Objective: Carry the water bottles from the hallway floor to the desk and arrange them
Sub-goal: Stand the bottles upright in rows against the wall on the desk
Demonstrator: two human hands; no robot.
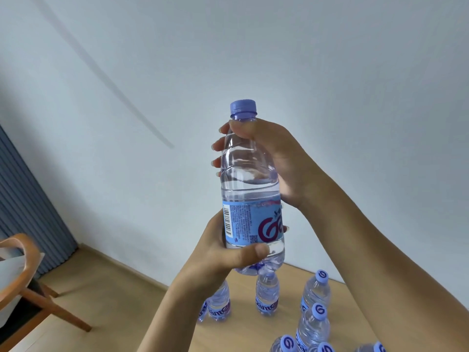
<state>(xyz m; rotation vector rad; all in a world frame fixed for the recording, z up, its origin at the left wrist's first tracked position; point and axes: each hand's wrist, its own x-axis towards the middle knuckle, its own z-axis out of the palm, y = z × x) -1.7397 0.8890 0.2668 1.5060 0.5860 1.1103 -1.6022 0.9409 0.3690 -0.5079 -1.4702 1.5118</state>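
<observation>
Both hands, left (223, 252) and right (274, 161), grip an upright clear bottle (251, 184), purple-capped, blue-labelled.

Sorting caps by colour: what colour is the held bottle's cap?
Purple-blue (periwinkle), on the cap of the held bottle; seen in the head view.

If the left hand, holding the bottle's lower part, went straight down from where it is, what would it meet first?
Probably the standing bottle on the floor, which shows directly under the left hand; depth is unclear from this single view.
</observation>
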